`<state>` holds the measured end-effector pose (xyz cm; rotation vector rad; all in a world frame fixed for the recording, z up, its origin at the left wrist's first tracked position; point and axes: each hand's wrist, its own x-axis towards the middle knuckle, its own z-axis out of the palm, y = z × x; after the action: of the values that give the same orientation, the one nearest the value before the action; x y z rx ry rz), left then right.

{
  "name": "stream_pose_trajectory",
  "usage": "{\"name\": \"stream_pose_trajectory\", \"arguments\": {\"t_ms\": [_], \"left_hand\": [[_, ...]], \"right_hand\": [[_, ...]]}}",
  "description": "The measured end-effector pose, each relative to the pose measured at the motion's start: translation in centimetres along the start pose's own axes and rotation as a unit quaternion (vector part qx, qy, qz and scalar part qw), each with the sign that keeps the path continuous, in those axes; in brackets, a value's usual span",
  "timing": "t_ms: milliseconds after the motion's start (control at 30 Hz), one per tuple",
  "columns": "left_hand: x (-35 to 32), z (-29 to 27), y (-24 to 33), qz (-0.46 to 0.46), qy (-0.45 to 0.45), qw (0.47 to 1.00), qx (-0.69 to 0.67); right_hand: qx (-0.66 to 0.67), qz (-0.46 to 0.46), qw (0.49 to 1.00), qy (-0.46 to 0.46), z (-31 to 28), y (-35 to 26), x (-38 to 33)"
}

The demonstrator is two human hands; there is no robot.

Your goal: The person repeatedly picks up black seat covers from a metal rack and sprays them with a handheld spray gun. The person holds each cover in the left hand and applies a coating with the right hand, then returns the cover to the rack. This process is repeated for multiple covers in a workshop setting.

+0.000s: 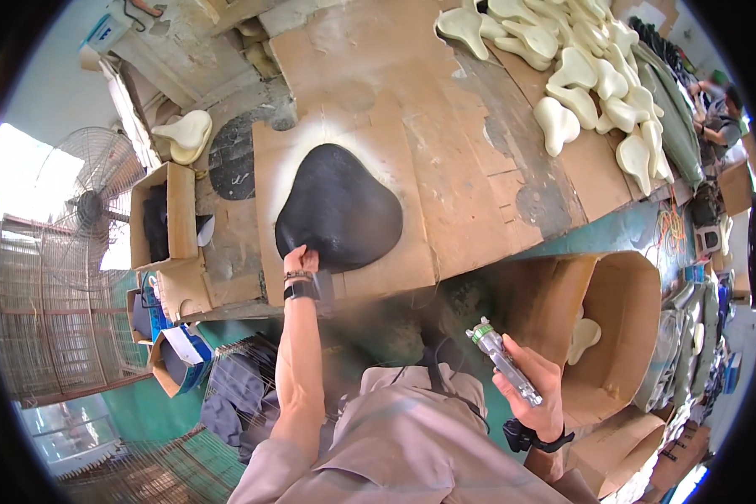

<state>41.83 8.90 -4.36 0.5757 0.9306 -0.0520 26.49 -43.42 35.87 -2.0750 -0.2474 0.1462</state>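
Observation:
A black, rounded-triangular bicycle seat cover lies on the cardboard-covered table, its narrow end away from me. My left hand is at its near left edge, fingers closed on the rim; the thumb side is partly hidden. My right hand is wrapped round a metal spray gun with a green ring near its tip. It is held off the table, to the right of my body, and the tip points up and left. A pale, cream-coloured residue rings the cover on the cardboard.
Many cream foam seat pads are heaped at the far right, and a small stack sits at the left. An open carton stands on the left edge; a larger carton is at my right. A fan stands left. Another person is far right.

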Motion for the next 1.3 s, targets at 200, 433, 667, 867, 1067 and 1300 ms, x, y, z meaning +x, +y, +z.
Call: {"name": "stream_pose_trajectory", "arguments": {"t_ms": [200,433,667,867,1067,1300], "left_hand": [[-8.6,16.2,2.8,0.193,-0.204,0.950,-0.138],[-24.0,18.7,9.4,0.295,-0.271,0.867,-0.295],[-35.3,2.0,6.8,0.394,-0.264,0.803,-0.360],[-44.5,-11.1,-2.4,0.343,0.054,0.803,-0.484],[-50.5,-26.3,-9.9,0.377,0.229,0.654,-0.615],[-51.4,-41.6,-8.8,0.411,0.375,0.483,-0.676]], "right_hand": [[-0.004,-0.020,1.000,-0.008,1.4,0.0,0.5],[-0.017,-0.041,0.998,-0.051,3.8,-0.2,1.8],[-0.039,-0.095,0.979,-0.175,9.0,-2.3,2.0],[-0.087,-0.084,0.942,-0.314,11.2,-5.1,-1.3],[-0.150,-0.088,0.884,-0.434,14.6,-11.4,-5.7],[-0.216,-0.183,0.825,-0.490,21.5,-12.4,-6.7]]}}
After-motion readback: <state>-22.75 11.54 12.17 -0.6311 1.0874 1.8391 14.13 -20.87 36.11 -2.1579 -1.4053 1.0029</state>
